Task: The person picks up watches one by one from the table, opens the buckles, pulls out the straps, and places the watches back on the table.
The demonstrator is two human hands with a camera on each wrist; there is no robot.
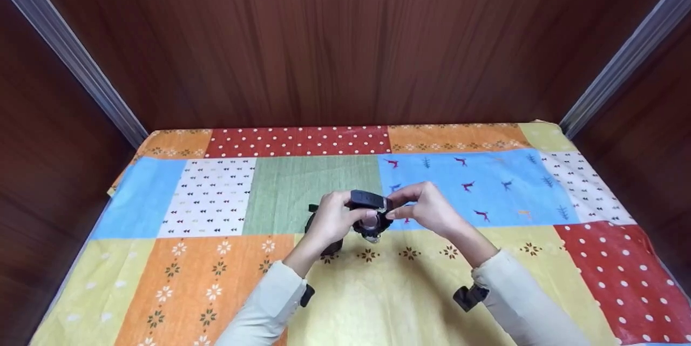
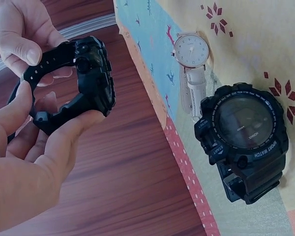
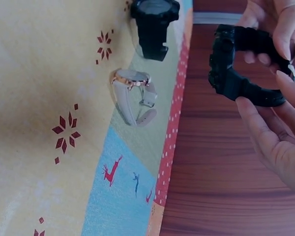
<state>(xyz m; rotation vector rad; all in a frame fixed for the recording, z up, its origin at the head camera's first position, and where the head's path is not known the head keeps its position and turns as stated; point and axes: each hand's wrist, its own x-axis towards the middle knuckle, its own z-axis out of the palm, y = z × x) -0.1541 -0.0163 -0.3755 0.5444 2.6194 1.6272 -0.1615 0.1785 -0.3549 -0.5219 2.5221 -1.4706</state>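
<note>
A black sport watch [image 1: 368, 199] is held up above the cloth between both hands, its strap curved into a loop. My left hand [image 1: 330, 219] grips it; in the left wrist view the left thumb and fingers [image 2: 71, 135] lie on the strap and beside the case. My right hand [image 1: 428, 208] pinches the strap's end, as the right wrist view shows with the right hand [image 3: 280, 142] near the buckle. Whether the strap is fastened cannot be made out. On the cloth lie a second black sport watch [image 2: 248, 128] and a wristwatch with a pale strap [image 2: 191, 51].
A patchwork-print cloth [image 1: 216, 281] covers the table. Behind it stands a brown wood-grain panel [image 1: 345, 43], with similar panels at both sides and metal strips [image 1: 621, 54] in the corners. Black devices [image 1: 471, 297] are strapped at the wrists.
</note>
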